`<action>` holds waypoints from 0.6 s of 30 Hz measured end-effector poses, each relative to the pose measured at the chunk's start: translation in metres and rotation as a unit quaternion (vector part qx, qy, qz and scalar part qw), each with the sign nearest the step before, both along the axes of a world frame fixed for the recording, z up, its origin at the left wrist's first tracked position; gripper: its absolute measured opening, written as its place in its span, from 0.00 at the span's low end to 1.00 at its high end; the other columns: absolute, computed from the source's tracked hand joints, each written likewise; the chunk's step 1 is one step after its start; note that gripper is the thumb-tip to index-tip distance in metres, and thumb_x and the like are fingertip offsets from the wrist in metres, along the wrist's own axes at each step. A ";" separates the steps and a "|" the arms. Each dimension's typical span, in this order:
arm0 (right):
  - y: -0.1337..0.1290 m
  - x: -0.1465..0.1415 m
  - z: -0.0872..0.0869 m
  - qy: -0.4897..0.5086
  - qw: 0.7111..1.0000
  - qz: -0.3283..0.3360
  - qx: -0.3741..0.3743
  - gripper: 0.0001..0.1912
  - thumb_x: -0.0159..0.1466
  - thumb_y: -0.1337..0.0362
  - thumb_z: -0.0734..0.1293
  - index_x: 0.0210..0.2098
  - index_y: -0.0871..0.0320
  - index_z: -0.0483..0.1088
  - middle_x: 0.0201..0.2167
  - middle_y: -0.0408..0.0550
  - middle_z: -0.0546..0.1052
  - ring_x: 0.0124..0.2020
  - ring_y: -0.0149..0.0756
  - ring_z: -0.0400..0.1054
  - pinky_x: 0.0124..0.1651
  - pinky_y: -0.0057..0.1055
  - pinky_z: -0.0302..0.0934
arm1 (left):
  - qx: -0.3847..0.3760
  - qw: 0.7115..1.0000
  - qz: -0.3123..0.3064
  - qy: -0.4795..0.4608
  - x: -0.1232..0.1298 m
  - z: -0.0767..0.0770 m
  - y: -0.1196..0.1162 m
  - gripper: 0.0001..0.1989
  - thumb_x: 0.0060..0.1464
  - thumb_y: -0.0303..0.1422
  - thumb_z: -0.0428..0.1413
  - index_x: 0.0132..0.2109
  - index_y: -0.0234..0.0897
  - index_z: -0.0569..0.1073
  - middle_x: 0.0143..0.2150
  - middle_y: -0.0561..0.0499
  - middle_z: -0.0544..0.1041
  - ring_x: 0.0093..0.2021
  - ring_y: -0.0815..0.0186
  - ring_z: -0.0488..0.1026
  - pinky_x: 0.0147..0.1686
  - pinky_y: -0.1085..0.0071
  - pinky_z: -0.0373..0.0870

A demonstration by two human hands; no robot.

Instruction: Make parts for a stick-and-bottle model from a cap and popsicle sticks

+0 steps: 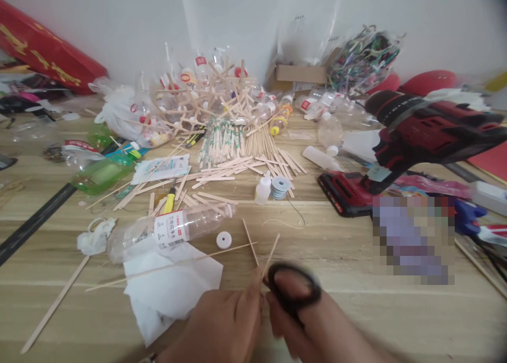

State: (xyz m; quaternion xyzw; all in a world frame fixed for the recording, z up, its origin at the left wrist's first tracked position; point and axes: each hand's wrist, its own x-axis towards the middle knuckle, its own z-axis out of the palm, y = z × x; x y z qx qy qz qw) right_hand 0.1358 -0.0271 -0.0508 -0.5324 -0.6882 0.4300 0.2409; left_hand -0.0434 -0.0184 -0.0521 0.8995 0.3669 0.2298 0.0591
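Observation:
Near the front edge, my left hand (pixel 222 321) is closed on a thin wooden stick (pixel 250 240) that juts up past its fingertips. A second thin stick (pixel 271 253) slants up right where the two hands meet; I cannot tell which hand grips it. My right hand (pixel 312 326) is closed on black-handled scissors (pixel 315 294), a thumb through one loop. Their blades are hidden. Left of the hands lie a long skewer (pixel 170 266), white paper (pixel 174 284), a holed white cap (pixel 224 240) and a clear plastic bottle (pixel 138 239) on its side.
A red and black cordless drill (pixel 420 136) stands at the right. A small glue bottle (pixel 262 189) and a wire spool (pixel 280 188) stand mid-table. Behind are piled craft sticks (pixel 233 168), skewers (pixel 262 141), plastic bottles and a cardboard box (pixel 299 74). A green bottle (pixel 105 172) lies left.

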 end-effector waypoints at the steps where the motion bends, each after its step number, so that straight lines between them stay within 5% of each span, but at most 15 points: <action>1: 0.001 -0.003 0.005 0.049 0.992 -0.001 -0.112 0.14 0.71 0.60 0.51 0.47 0.57 0.65 0.20 0.41 0.72 0.14 0.28 0.63 0.17 0.22 0.56 | 0.007 1.000 0.004 0.002 -0.001 -0.001 -0.001 0.21 0.65 0.24 0.41 0.63 0.34 0.60 0.27 0.53 0.79 0.23 0.66 0.76 0.23 0.75 0.74; 2: 0.002 -0.004 0.008 0.081 0.978 0.010 -0.190 0.15 0.72 0.60 0.50 0.48 0.57 0.63 0.18 0.38 0.70 0.12 0.27 0.60 0.15 0.21 0.55 | 0.004 1.000 0.008 0.002 -0.001 -0.002 -0.001 0.21 0.65 0.24 0.41 0.63 0.34 0.60 0.27 0.52 0.79 0.23 0.66 0.76 0.23 0.75 0.74; 4: 0.001 -0.003 0.010 0.075 0.977 0.017 -0.199 0.14 0.71 0.61 0.51 0.46 0.57 0.64 0.18 0.40 0.71 0.13 0.28 0.61 0.16 0.22 0.55 | -0.012 1.000 0.010 0.008 -0.002 -0.004 -0.002 0.20 0.65 0.24 0.42 0.63 0.34 0.60 0.27 0.52 0.79 0.24 0.66 0.76 0.24 0.76 0.73; 8: -0.002 0.008 -0.001 -0.031 0.996 0.037 0.070 0.10 0.62 0.68 0.59 0.41 0.56 0.69 0.33 0.54 0.80 0.32 0.41 0.74 0.34 0.33 0.66 | -0.021 0.999 -0.024 0.016 -0.001 -0.004 -0.001 0.18 0.65 0.25 0.42 0.59 0.35 0.63 0.31 0.50 0.80 0.28 0.65 0.79 0.27 0.75 0.75; 11: 0.001 0.005 0.004 0.024 0.997 0.003 -0.072 0.08 0.67 0.62 0.56 0.39 0.56 0.66 0.23 0.46 0.75 0.21 0.32 0.68 0.23 0.25 0.60 | 0.001 1.000 -0.006 0.012 0.000 -0.002 -0.001 0.16 0.65 0.22 0.40 0.56 0.33 0.64 0.30 0.50 0.80 0.28 0.65 0.79 0.25 0.74 0.73; 14: 0.006 -0.003 0.016 0.162 0.941 -0.005 -0.296 0.12 0.68 0.54 0.54 0.42 0.56 0.59 0.15 0.36 0.67 0.11 0.25 0.57 0.15 0.19 0.52 | 0.029 0.999 -0.003 0.013 0.001 0.001 -0.001 0.17 0.66 0.22 0.35 0.55 0.31 0.63 0.29 0.51 0.80 0.26 0.66 0.78 0.23 0.74 0.71; 16: 0.007 -0.007 0.020 0.196 0.926 -0.012 -0.323 0.15 0.66 0.50 0.57 0.41 0.56 0.57 0.15 0.35 0.66 0.11 0.23 0.55 0.14 0.17 0.49 | 0.040 0.999 -0.007 0.015 0.002 0.001 0.001 0.17 0.68 0.24 0.32 0.56 0.31 0.61 0.28 0.52 0.80 0.25 0.66 0.78 0.22 0.74 0.70; 18: 0.006 -0.007 0.017 0.192 0.941 -0.027 -0.278 0.16 0.66 0.48 0.59 0.39 0.55 0.58 0.17 0.35 0.67 0.12 0.22 0.56 0.14 0.16 0.48 | 0.037 0.999 0.014 0.011 0.002 0.000 0.004 0.17 0.70 0.27 0.32 0.57 0.32 0.60 0.25 0.54 0.79 0.23 0.67 0.77 0.20 0.75 0.68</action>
